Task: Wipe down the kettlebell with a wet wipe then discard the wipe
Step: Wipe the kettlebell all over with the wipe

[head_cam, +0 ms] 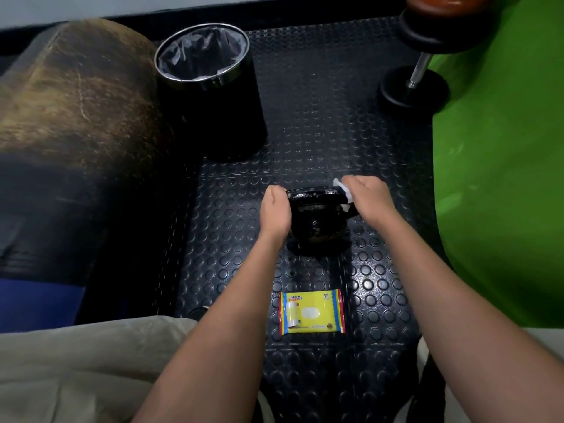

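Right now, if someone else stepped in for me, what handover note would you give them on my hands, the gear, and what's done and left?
Left hand: grips the left end of the kettlebell handle, steadying it.
Right hand: holds the white wet wipe against the handle's right end.
The kettlebell stands upright on the studded floor mat. The wipes pack lies on the mat nearer the body. The lined bin stands beyond, to the left.
Done: wipe taken out, wiping under way at the handle.
Left: how much is already wiped cannot be told; finish handle and body, then drop the wipe in the bin.
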`<state>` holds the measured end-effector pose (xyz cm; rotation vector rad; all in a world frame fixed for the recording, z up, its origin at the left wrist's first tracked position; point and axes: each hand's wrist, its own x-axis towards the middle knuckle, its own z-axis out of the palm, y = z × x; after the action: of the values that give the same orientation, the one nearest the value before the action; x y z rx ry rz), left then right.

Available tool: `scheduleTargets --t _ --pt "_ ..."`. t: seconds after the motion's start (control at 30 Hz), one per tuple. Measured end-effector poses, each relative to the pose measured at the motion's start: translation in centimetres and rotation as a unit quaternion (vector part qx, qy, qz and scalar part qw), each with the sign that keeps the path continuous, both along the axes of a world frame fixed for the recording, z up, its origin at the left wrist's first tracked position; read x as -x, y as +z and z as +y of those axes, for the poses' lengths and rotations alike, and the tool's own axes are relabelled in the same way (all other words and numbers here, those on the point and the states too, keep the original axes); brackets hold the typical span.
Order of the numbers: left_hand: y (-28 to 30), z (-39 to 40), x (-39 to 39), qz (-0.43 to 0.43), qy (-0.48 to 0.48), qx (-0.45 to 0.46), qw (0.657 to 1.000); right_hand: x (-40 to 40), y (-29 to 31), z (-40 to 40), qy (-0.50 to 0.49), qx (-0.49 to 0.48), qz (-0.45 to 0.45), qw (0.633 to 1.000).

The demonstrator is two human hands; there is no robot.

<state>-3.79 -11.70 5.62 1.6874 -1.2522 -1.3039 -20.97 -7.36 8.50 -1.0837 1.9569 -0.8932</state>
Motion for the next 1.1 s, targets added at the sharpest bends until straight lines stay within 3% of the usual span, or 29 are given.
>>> scheduleTargets --t 0.1,0.17,0.27,0.4,0.57,0.8,1.1 --pt "-0.1 -0.1 -0.2 0.004 0.002 -0.001 1.000 -0.1 -0.9 0.4 -0.061 -0.001 -0.075 0.995" --pt "-0.2 -0.2 -0.2 0.006 0.006 -0.003 1.000 -0.3 -1.1 0.3 -0.072 -0.002 -0.075 0.995" --pt "-0.4 -0.3 -0.3 0.011 0.018 -0.008 1.000 -1.2 -0.6 -0.4 -0.021 0.004 0.066 0.998" --pt "-0.9 -0.7 -0.4 0.016 0.031 -0.011 0.999 -2.6 -0.1 -1.2 0.066 0.021 0.275 0.959" --pt "-0.7 -0.7 -0.2 0.017 0.044 -0.011 0.999 -4.3 0.8 -2.5 0.160 -0.006 0.398 0.903" --pt "-0.9 -0.7 -0.3 0.016 0.043 -0.010 0.999 -5.9 2.3 -4.4 0.268 -0.028 0.384 0.883" --pt "-1.0 -0.8 -0.4 0.023 0.029 -0.009 0.999 -5.7 0.7 -3.3 0.222 0.045 0.391 0.892"
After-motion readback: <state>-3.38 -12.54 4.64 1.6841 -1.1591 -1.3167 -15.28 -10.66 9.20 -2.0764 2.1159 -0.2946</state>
